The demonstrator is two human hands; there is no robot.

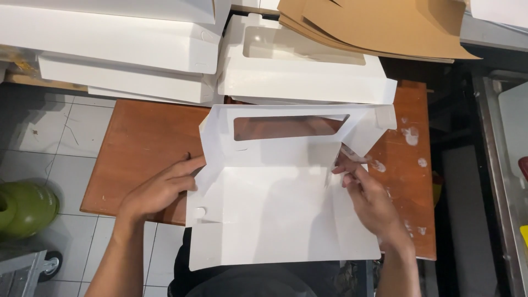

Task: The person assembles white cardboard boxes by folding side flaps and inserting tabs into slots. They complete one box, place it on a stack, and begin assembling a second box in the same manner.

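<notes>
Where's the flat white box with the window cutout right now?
In the head view, the flat white box lies centre on the brown wooden board, held between the left hand and right hand, below the stacked white boxes.

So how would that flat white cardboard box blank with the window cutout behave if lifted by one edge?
The flat white cardboard box blank would probably sag and hinge along its creases, since its panels already bend between the left hand and right hand. It looks thin, so likely light. The strips around its window cutout seem narrow and may crumple easily.
</notes>
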